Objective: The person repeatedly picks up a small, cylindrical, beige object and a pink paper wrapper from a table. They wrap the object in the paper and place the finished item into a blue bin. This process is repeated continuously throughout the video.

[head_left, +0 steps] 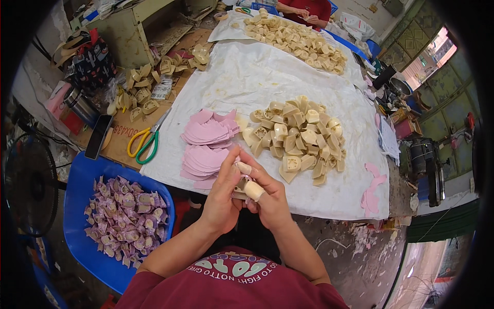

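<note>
In front of my body both hands are closed around a small beige moulded piece (239, 194), which looks like a shoe heel. My left hand (220, 198) grips it from the left. My right hand (275, 206) presses on it from the other side, with pale wrappings on the thumb and a finger. A bit of purplish covering shows between the fingers; most of the piece is hidden. Just beyond my left hand lie stacked pink cut pieces (211, 126). A heap of similar beige heels (303, 136) sits past my right hand on the white cloth (216, 77).
A blue basin (77, 237) at lower left holds many purple-covered heels. Green-and-yellow scissors (146, 144), a phone (99, 136) and a steel flask (82, 107) lie or stand at the table's left. Pink strips (373, 190) hang near the right edge. Across the table a person sits behind another heap (293, 41).
</note>
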